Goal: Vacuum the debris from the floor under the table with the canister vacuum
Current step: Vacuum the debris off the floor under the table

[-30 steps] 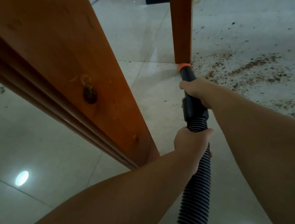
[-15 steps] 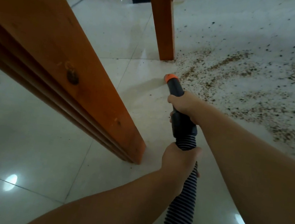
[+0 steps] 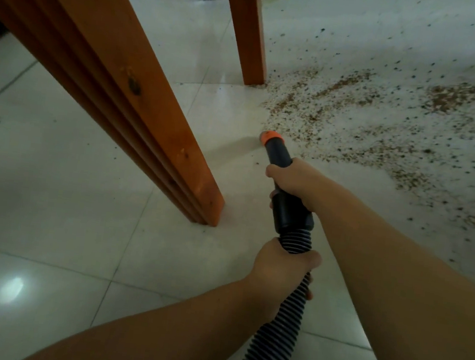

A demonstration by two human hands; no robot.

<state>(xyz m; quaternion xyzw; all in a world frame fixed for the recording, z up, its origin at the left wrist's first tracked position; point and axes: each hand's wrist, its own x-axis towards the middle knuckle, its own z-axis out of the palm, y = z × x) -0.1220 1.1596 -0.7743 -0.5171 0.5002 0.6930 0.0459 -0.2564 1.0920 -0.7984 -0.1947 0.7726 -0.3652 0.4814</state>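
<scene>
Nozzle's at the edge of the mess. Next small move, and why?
Probably sweep the orange nozzle tip forward and to the right into the brown debris. The tip sits on bare tile at the debris band's near edge, which stretches right from the far table leg. The right hand and left hand already grip the hose.
</scene>
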